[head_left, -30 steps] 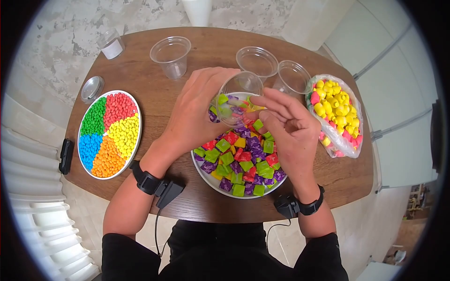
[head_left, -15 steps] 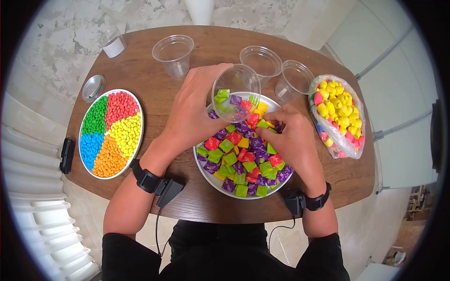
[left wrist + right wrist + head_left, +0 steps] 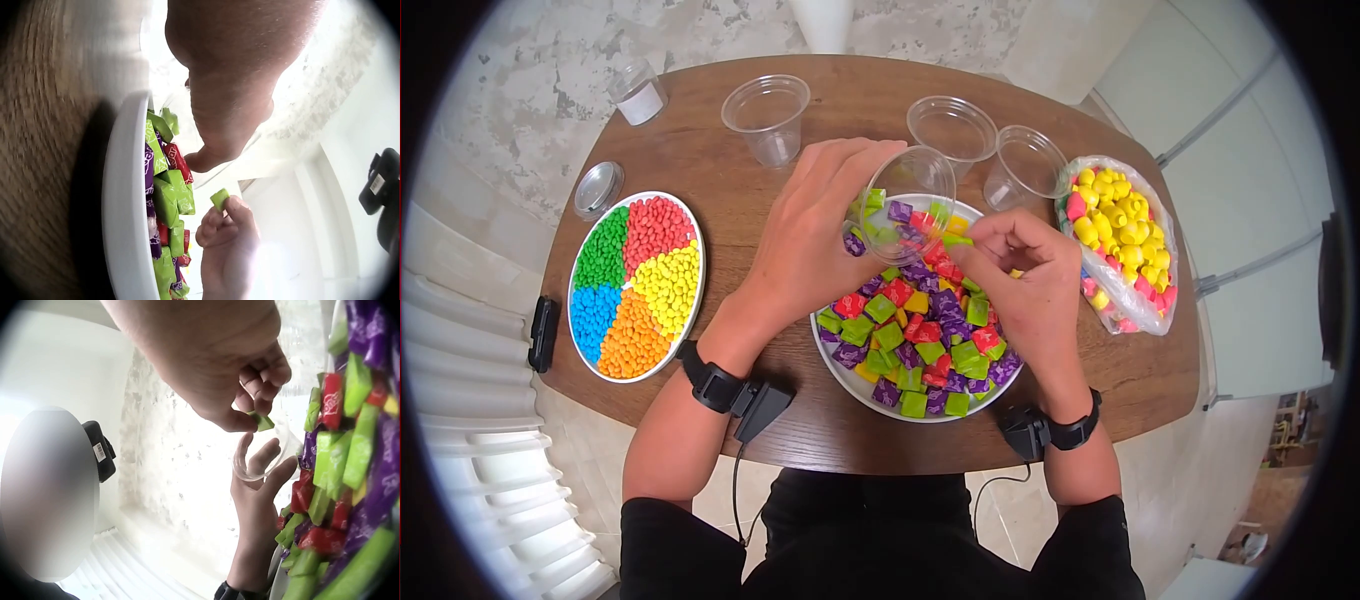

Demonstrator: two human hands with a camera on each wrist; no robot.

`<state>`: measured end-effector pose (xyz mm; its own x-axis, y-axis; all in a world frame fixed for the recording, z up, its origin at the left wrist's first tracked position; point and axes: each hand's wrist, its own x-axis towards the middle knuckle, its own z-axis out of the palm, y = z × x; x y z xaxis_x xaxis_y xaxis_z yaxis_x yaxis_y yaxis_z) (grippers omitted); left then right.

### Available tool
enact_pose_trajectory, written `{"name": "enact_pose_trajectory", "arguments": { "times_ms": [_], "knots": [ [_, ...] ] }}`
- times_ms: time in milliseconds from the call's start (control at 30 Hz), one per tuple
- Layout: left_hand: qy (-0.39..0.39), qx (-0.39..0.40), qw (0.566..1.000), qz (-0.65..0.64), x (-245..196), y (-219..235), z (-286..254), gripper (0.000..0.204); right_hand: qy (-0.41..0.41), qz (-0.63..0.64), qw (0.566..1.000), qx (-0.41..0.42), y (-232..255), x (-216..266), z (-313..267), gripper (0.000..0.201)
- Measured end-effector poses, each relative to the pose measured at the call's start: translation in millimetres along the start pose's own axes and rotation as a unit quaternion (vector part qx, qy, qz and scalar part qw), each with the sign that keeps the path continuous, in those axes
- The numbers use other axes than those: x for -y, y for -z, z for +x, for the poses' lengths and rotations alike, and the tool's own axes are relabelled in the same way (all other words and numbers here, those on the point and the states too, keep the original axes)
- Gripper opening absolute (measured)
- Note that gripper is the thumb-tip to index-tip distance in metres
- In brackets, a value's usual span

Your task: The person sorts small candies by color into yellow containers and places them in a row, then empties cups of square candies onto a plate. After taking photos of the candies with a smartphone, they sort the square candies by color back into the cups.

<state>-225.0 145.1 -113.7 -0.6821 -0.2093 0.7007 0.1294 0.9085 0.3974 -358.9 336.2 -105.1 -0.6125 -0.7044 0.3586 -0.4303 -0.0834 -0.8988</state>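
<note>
My left hand (image 3: 800,230) grips a clear plastic cup (image 3: 935,165) from its left side, tilted above the far part of a white plate (image 3: 828,372). The plate is heaped with green, purple, red and yellow wrapped candies (image 3: 910,345). Between thumb and fingers my right hand (image 3: 1030,275) pinches a green wrapped candy (image 3: 219,199), held right of the cup. In the right wrist view this green candy (image 3: 265,424) is close to the cup's rim (image 3: 240,472). Candies show through the clear cup wall.
Left stands an oval plate (image 3: 697,290) of small candies sorted by colour. An upright clear cup (image 3: 772,140) and two more clear cups (image 3: 950,125) stand at the back. A bag (image 3: 1140,315) of yellow and pink pieces lies right. A jar (image 3: 640,100) and round lid (image 3: 598,188) sit at left.
My right hand went from the cup's mouth down to the candies, and is now lifted back toward the cup pinching a green candy. The left hand with the cup has barely moved.
</note>
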Motion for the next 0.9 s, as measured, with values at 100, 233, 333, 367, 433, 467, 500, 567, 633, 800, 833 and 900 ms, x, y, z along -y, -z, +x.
{"name": "enact_pose_trajectory", "arguments": {
  "times_ms": [100, 233, 333, 367, 433, 467, 500, 567, 633, 800, 833, 900],
  "knots": [
    [-0.006, 0.0, 1.0, 0.0, -6, 0, 2, 0.08, 0.019, 0.088, 0.995, -0.047, -18, 3, 0, 0.015],
    [-0.016, 0.002, 1.0, -0.014, -6, 0, 3, 0.08, 0.028, 0.049, 0.997, -0.05, -4, 19, 2, 0.019],
    [-0.006, -0.001, 1.0, -0.003, -4, -1, 4, 0.081, -0.015, -0.186, 0.978, 0.097, 34, 19, 6, 0.022],
    [-0.004, -0.003, 1.0, -0.006, -3, -1, 4, 0.08, -0.017, -0.186, 0.978, 0.097, 40, 23, 6, 0.022],
    [-0.001, -0.005, 1.0, -0.007, -3, 0, 3, 0.079, -0.107, -0.25, 0.939, 0.209, 48, 34, 8, 0.027],
    [0.001, -0.003, 1.0, -0.006, -3, -1, 2, 0.079, -0.108, -0.248, 0.94, 0.209, 48, 33, 7, 0.027],
    [0.004, -0.001, 1.0, -0.006, -3, -1, 2, 0.079, -0.087, -0.256, 0.933, 0.238, 48, 33, 6, 0.029],
    [0.004, 0.001, 1.0, -0.005, -3, -2, 2, 0.079, -0.067, -0.264, 0.925, 0.266, 47, 33, 5, 0.031],
    [0.004, 0.001, 1.0, -0.004, -2, -2, 2, 0.079, -0.089, -0.278, 0.913, 0.285, 45, 35, 5, 0.031],
    [0.004, 0.006, 1.0, -0.006, -1, -3, 1, 0.081, -0.089, -0.275, 0.915, 0.281, 44, 37, 6, 0.025],
    [0.004, 0.005, 1.0, -0.005, -1, -3, 1, 0.081, -0.094, -0.267, 0.919, 0.275, 43, 39, 6, 0.022],
    [-0.001, 0.011, 1.0, -0.007, -2, -2, 1, 0.082, -0.116, -0.222, 0.937, 0.244, 41, 39, 5, 0.019]
  ]
}}
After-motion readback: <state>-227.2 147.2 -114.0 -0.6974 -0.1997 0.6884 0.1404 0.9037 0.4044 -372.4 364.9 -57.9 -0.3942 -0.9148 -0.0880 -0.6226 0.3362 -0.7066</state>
